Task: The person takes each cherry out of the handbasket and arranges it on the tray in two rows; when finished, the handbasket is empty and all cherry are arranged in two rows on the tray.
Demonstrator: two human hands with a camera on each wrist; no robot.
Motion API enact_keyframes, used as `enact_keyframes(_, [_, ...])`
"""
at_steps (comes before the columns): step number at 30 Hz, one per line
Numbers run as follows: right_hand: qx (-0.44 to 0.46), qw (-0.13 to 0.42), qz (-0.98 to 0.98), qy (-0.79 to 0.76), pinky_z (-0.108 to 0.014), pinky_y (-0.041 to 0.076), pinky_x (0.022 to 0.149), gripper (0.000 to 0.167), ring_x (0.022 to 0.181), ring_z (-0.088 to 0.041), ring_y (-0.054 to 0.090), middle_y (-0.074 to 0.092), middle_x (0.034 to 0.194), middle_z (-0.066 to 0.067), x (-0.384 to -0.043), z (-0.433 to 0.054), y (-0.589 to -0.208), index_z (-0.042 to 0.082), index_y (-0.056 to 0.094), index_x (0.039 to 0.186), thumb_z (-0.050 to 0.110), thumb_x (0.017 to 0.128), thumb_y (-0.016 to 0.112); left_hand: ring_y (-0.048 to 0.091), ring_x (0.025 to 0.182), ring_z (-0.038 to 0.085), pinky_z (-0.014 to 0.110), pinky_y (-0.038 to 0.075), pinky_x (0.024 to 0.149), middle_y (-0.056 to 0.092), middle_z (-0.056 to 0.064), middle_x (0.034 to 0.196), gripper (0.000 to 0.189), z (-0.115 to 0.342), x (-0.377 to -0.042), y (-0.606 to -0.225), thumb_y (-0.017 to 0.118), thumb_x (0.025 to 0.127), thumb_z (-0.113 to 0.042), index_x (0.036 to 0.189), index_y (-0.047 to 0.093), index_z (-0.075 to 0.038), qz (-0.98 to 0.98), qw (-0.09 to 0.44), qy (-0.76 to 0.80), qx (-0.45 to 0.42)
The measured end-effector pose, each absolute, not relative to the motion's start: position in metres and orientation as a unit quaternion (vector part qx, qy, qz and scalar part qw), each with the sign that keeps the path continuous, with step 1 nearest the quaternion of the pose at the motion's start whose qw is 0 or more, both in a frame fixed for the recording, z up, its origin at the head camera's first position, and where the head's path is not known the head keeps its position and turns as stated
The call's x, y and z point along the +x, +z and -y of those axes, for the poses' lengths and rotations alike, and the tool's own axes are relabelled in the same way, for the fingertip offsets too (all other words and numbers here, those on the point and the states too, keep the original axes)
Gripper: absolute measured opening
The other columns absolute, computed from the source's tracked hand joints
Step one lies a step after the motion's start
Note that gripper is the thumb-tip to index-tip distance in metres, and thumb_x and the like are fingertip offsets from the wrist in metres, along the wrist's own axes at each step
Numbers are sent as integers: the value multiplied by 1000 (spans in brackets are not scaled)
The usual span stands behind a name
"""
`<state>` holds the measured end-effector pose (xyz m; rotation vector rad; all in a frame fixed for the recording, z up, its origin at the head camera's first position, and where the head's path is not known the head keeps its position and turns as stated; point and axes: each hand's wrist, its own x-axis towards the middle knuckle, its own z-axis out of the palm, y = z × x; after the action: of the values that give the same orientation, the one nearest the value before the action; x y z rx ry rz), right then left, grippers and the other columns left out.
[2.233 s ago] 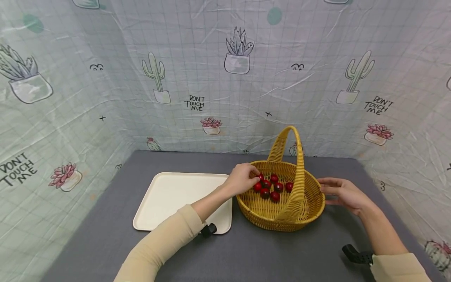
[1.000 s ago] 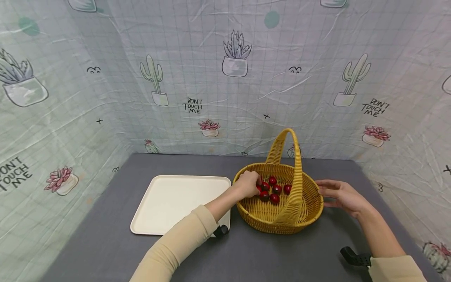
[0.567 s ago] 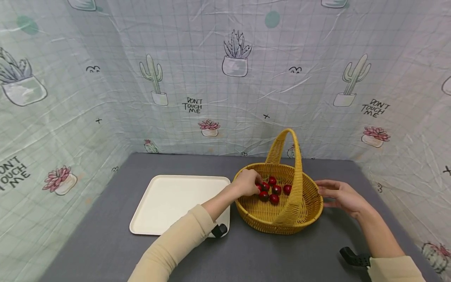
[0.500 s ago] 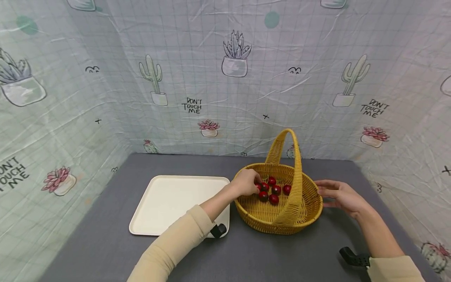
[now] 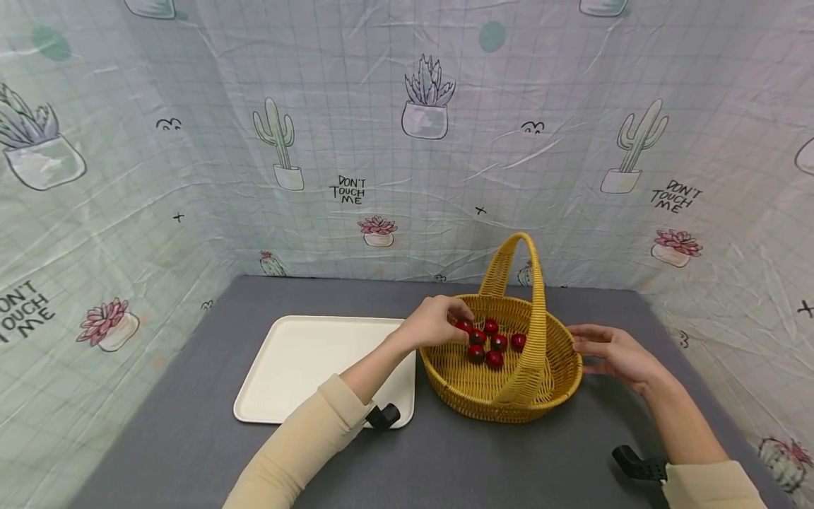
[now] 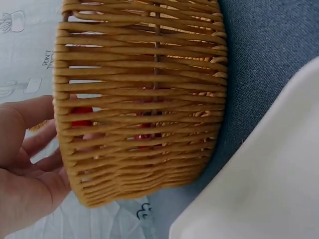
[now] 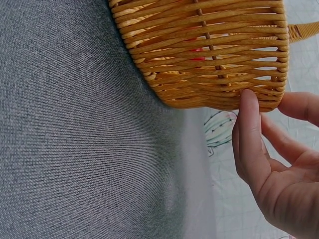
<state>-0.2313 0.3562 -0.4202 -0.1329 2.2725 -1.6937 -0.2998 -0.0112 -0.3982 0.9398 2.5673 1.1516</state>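
Observation:
In the head view, my left hand (image 5: 435,322) reaches over the left rim of a yellow wicker basket (image 5: 483,396). Thumb and fingers pinch a dark red cherry (image 5: 465,326) just inside that rim. Through the weave in the left wrist view, red shows (image 6: 81,117) beside the fingertips. Several more cherries (image 5: 494,359) lie on the basket floor. At the basket's right side, my right hand (image 5: 620,353) touches the rim and outer wall with extended fingers, as the right wrist view shows; no fingertip is visible inside.
A cream rectangular tray (image 5: 318,367) lies left of the basket, partly under my left forearm. The basket's tall handle (image 5: 537,304) arches over its middle. A grey cloth covers the table (image 5: 483,466); a cactus-printed curtain (image 5: 356,106) encloses the back and sides.
My left hand went down among the cherries, then rose slightly left toward the rim with one cherry pinched. My right hand stays at the basket's right side.

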Motion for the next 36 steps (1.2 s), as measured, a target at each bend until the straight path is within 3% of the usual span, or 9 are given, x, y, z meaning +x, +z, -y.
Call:
enact_keyframes(4, [-47,151,-792,-589,-48,57,90,63,114,-10,60,33,154,-33,-231,-356,-421,-11,32,154,21,107,59,65,91,10,32,53,82,73,-6,110,29,18,-299,-399,82,89,-12,117,77,-17,-846,75,417,323])
enact_keyframes(11, [-45,152,-791,-590,-47,57,90,63,114,-10,60,33,154,-33,-231,-355,-420,-11,32,154,21,107,59,66,91,11,33,53,83,73,-2,111,29,28,-295,-402,81,90,-12,119,76,-10,-827,69,462,312])
enact_keyframes(19, [-40,154,-793,-589,-48,56,90,64,118,-15,59,30,156,-34,-231,-354,-421,-10,31,155,21,107,59,70,100,13,34,55,85,72,3,116,25,40,-286,-403,71,100,-22,121,75,-10,-787,84,529,306])
enact_keyframes(23, [-35,150,-798,-583,-48,56,90,64,122,-23,58,31,156,-34,-230,-354,-422,-10,31,155,22,107,59,69,103,15,36,55,85,71,6,116,21,48,-283,-404,73,98,-20,117,76,-11,-773,87,549,307])
enact_keyframes(28, [-31,149,-804,-575,-49,56,90,65,126,-30,56,30,156,-34,-229,-355,-423,-10,31,155,22,107,59,67,105,16,36,54,89,72,-1,110,22,57,-281,-406,76,96,-17,115,74,-8,-768,86,551,314])
enact_keyframes(36, [-41,150,-797,-583,-49,56,90,65,121,-20,58,29,156,-35,-230,-355,-421,-11,29,155,21,107,59,65,107,17,39,51,90,69,-1,116,29,72,-276,-403,78,93,-18,121,75,-10,-782,80,537,306])
